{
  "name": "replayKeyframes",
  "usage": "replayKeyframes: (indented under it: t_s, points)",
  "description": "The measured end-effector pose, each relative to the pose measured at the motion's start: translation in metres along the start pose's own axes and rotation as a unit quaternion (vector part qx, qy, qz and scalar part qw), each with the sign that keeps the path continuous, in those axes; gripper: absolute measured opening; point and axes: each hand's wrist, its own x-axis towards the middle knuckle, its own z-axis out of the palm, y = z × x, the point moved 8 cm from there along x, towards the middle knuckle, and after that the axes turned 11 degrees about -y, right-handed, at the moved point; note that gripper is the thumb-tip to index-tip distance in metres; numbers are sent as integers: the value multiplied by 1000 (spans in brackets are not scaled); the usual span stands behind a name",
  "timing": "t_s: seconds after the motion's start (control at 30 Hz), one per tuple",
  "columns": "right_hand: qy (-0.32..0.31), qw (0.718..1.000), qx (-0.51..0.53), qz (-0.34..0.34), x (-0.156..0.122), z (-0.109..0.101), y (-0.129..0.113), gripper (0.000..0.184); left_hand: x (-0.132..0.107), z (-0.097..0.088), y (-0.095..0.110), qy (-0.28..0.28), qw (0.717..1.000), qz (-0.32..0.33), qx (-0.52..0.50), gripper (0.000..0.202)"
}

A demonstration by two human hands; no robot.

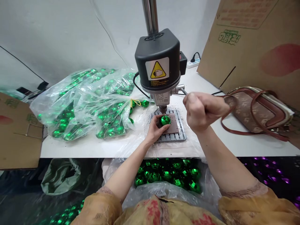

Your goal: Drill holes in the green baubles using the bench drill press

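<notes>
A small bench drill press (157,59) with a black motor housing and a warning label stands on the white table. Under its chuck (163,109), a shiny green faceted ball (165,120) sits on a brown board (172,123) over the slotted grey base (181,135). My left hand (155,128) grips that ball between thumb and fingers, directly below the bit; whether the bit is inside the ball I cannot tell. My right hand (199,109) is closed around the end of the drill press lever (183,91), to the right of the machine; the fingers hide its grip.
Clear plastic bags (89,106) of green balls lie on the left. More green balls (166,175) fill a plastic-lined container below the table edge. A patterned handbag (264,109) and a large cardboard box (253,40) stand right. Purple balls (269,168) show lower right.
</notes>
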Motion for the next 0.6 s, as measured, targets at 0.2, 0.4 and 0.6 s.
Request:
replayKeyframes:
  t_s: [0.2,0.4,0.6]
  points:
    - [45,990,24,128,50,6,15,50,-29,-11,24,128,982,18,135,49]
    - [29,989,15,144,56,8,17,54,-111,79,53,-166,943,183,224,48]
    - [35,988,6,148,53,7,14,53,-178,166,4,-507,793,138,308,50]
